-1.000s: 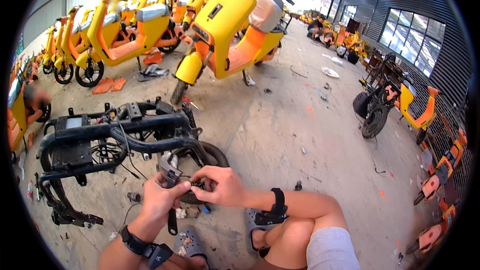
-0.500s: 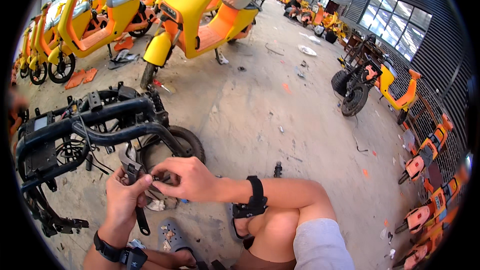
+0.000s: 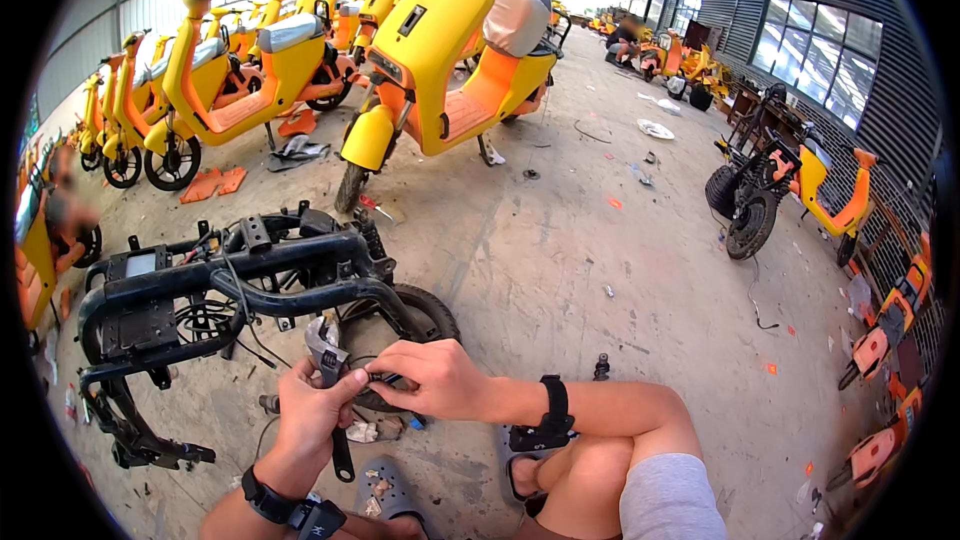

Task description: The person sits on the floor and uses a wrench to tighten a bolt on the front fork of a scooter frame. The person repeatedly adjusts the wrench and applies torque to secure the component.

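My left hand [image 3: 308,405] is wrapped round an adjustable wrench [image 3: 327,345], its jaw up and its dark handle sticking out below the fist. My right hand [image 3: 435,380] meets it at the left thumb, with thumb and fingers pinched on a small dark piece too hidden to name. Just beyond both hands lies a stripped black scooter frame [image 3: 285,260] with loose cables and a wheel [image 3: 440,312]. The hands are in front of the wheel's lower part.
Yellow scooters [image 3: 440,50] stand in rows at the far left. A part-stripped scooter [image 3: 750,210] stands at the right, with several orange ones [image 3: 890,325] nearer. A dark spring-like part [image 3: 601,367] and orange scraps [image 3: 212,183] lie on the concrete floor. Another person [image 3: 625,40] sits far back.
The whole view has swung, so the scene sits further right and lower. Both hands stay together at the wrench, with their grip much the same.
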`<state>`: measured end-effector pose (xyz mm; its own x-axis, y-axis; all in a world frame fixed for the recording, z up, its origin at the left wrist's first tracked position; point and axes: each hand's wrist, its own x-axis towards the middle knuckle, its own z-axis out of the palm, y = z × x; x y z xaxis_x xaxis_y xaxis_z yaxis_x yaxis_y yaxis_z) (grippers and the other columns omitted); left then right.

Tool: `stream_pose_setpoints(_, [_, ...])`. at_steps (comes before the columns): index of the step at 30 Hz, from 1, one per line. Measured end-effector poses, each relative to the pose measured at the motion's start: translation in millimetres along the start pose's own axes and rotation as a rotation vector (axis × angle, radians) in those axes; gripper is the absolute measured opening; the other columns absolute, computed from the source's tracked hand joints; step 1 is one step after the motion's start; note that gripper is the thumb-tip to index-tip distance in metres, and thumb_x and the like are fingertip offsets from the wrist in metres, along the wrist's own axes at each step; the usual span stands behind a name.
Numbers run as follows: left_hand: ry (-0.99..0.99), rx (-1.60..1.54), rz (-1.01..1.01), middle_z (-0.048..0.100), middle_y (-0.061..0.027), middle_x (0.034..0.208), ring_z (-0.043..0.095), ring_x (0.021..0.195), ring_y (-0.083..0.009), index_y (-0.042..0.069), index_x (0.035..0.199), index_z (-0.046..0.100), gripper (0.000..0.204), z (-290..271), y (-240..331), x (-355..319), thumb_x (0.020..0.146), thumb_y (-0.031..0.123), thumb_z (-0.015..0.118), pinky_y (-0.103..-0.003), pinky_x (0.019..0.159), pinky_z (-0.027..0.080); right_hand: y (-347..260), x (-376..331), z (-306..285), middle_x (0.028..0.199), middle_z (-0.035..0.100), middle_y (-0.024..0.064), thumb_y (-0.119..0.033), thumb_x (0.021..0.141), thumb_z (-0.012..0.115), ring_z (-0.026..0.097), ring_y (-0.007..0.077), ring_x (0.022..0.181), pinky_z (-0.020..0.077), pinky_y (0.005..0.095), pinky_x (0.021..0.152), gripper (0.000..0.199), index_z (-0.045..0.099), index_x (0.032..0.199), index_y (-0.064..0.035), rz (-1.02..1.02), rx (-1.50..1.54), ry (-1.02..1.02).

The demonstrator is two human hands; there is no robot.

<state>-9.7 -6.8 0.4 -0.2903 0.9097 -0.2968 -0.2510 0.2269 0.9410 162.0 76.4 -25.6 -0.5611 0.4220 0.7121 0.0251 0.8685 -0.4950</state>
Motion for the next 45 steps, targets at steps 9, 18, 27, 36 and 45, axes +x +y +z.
stream_pose_setpoints(9, [0.021,-0.001,-0.001,0.058,-0.0038,0.066,0.049,0.044,-0.0093,-0.001,0.093,0.052,0.027,-1.9,-2.2,0.5,0.079,0.001,0.075,-0.023,0.040,0.037,-2.3,-5.4,1.1,0.085,0.066,0.0051,-0.021,0.081,0.073,0.057,0.0146,0.052,0.0466,0.0267,0.049,0.024,0.065,0.098,-0.0053,0.242,0.073,-0.083])
stream_pose_setpoints(18, [0.012,-0.019,0.007,0.056,-0.0030,0.065,0.049,0.045,-0.0096,0.000,0.091,0.053,0.025,-4.2,-4.3,-1.1,0.079,0.001,0.075,-0.024,0.040,0.038,-3.9,-5.3,0.8,0.085,0.066,0.0048,-0.020,0.082,0.073,0.056,0.0142,0.051,0.0466,0.0268,0.049,0.024,0.064,0.099,-0.0059,0.208,0.098,-0.089])
stream_pose_setpoints(27, [-0.038,-0.044,0.000,0.058,-0.0028,0.067,0.049,0.045,-0.0096,0.002,0.091,0.054,0.023,-3.0,0.0,2.2,0.079,-0.001,0.074,-0.024,0.041,0.037,-5.8,0.3,-2.3,0.083,0.066,0.0063,-0.019,0.081,0.073,0.059,0.0159,0.052,0.0477,0.0283,0.050,0.023,0.065,0.097,-0.0048,0.203,0.091,-0.084])
stream_pose_setpoints(36, [-0.066,-0.021,-0.041,0.058,-0.0029,0.071,0.048,0.048,-0.0075,0.000,0.094,0.056,0.024,0.6,2.8,5.6,0.080,0.002,0.075,-0.022,0.040,0.034,-7.2,-2.8,2.5,0.078,0.066,0.0037,-0.010,0.076,0.077,0.055,0.0058,0.053,0.0457,0.0221,0.050,0.022,0.069,0.097,-0.0048,0.299,0.060,-0.025])
stream_pose_setpoints(45, [-0.093,-0.065,0.006,0.060,-0.0025,0.070,0.047,0.048,-0.0058,0.002,0.089,0.057,0.024,-10.6,0.3,-7.2,0.078,0.006,0.079,-0.021,0.041,0.035,-14.0,-1.1,8.7,0.073,0.066,0.0033,-0.009,0.072,0.078,0.058,0.0076,0.050,0.0465,0.0227,0.047,0.025,0.065,0.094,-0.0048,0.302,0.116,-0.050])
